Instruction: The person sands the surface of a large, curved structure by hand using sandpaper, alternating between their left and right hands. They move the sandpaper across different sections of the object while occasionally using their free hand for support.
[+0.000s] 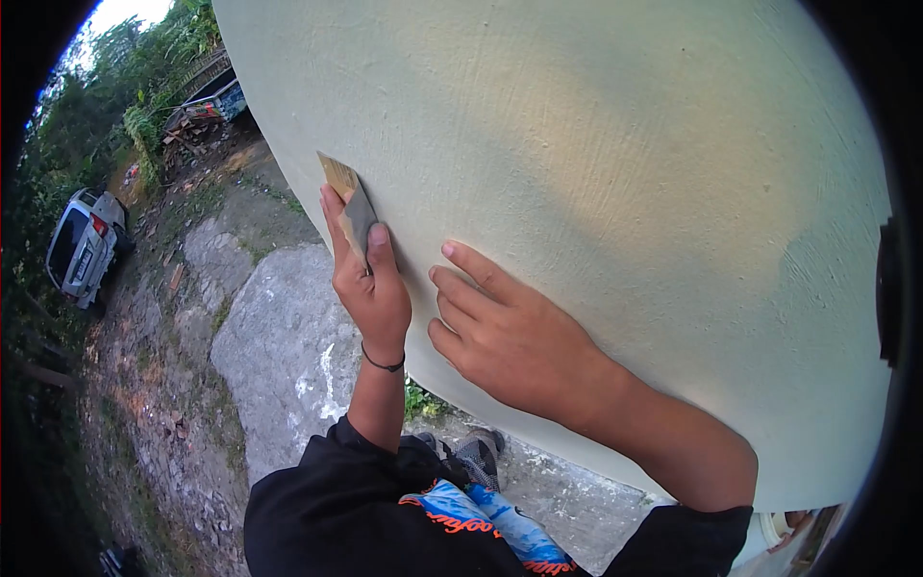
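Observation:
My left hand (373, 279) is closed on a folded piece of sandpaper (358, 219), thumb on its grey face and fingers behind. Its upper corner shows a tan back with faint print. The sandpaper stands edge-up close to the left edge of a pale, cream-painted wall (615, 173). My right hand (514, 332) holds nothing; its fingers are apart and spread over the wall surface, with the index fingertip pointing toward the sandpaper. Fine ridges and small bumps mark the paint. A dark band circles my left wrist.
Rough concrete paving (279, 337) lies below and left of the wall, with my shoes (478, 452) on the ground beneath. A silver car (87, 245) is parked at the far left. Farther up stands a truck bed (216, 101) beside greenery.

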A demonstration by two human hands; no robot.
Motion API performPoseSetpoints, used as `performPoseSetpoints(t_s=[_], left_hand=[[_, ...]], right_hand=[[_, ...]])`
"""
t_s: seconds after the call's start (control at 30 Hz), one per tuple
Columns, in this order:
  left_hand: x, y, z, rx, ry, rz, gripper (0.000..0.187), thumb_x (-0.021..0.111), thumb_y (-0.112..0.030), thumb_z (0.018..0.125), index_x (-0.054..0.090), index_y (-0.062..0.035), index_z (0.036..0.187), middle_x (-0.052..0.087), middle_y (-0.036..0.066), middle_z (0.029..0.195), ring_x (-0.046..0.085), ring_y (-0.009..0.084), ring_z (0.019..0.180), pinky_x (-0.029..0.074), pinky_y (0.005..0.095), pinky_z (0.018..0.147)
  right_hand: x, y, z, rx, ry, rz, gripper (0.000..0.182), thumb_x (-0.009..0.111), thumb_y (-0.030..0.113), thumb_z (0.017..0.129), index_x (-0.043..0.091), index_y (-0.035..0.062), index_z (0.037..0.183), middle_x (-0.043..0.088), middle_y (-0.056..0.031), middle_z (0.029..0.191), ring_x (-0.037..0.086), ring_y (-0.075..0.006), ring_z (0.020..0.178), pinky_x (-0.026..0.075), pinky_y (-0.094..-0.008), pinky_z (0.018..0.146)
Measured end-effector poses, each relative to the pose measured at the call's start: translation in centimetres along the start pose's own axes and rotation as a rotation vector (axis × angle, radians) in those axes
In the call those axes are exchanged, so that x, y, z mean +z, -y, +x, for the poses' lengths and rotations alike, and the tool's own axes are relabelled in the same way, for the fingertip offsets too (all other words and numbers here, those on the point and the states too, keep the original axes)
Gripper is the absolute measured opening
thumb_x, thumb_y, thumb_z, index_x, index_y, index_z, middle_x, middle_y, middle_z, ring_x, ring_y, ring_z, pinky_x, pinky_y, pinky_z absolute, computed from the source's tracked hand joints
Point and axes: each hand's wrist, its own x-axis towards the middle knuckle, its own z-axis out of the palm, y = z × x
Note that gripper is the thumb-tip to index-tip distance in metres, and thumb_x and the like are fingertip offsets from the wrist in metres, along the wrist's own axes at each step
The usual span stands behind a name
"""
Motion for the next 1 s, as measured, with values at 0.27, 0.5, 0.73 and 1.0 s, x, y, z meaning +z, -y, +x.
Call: performPoseSetpoints(t_s=[0.27,0.5,0.73,1.0], left_hand=[[-0.7,0.5,-0.9,0.115,0.088,0.071,0.038,0.046,-0.013,0.095,0.050,0.0105,0.125,0.030,0.025,0.146,0.021,0.0378,0.139,0.020,0.0421,0.111],[-0.1,-0.4,-1.7,0.188,0.057,-0.056,0.041,0.047,-0.015,0.095,0.048,0.0100,0.128,0.030,0.024,0.146,0.021,0.0385,0.139,0.020,0.0436,0.111],[-0.1,0.9,-0.1,-0.064,-0.007,-0.080,0.040,0.046,-0.013,0.095,0.048,0.0077,0.129,0.028,0.025,0.147,0.018,0.0389,0.140,0.020,0.0436,0.111],[0.3,1.1,-2.9,0.209,0.048,0.098,0.040,0.044,-0.012,0.096,0.046,0.0071,0.131,0.031,0.025,0.146,0.019,0.0402,0.139,0.019,0.0453,0.111]], right_hand=[[-0.4,0.0,0.0,-0.011,0.033,-0.005,0.015,0.052,0.014,0.079,0.063,0.0042,0.081,0.065,-0.0111,0.089,0.057,-0.0220,0.108,0.025,-0.0400,0.113],[0.1,0.1,-0.1,0.005,-0.016,-0.015,0.013,0.053,0.014,0.079,0.063,0.0052,0.080,0.065,-0.0109,0.089,0.056,-0.0217,0.109,0.024,-0.0398,0.114],[-0.2,0.1,0.0,0.000,0.013,0.024,0.015,0.052,0.014,0.079,0.063,0.0044,0.083,0.065,-0.0110,0.091,0.057,-0.0211,0.108,0.025,-0.0395,0.114],[0.8,0.2,0.0,0.039,-0.108,-0.008,0.013,0.053,0.014,0.078,0.062,0.0050,0.081,0.065,-0.0103,0.090,0.057,-0.0208,0.108,0.025,-0.0395,0.114]])
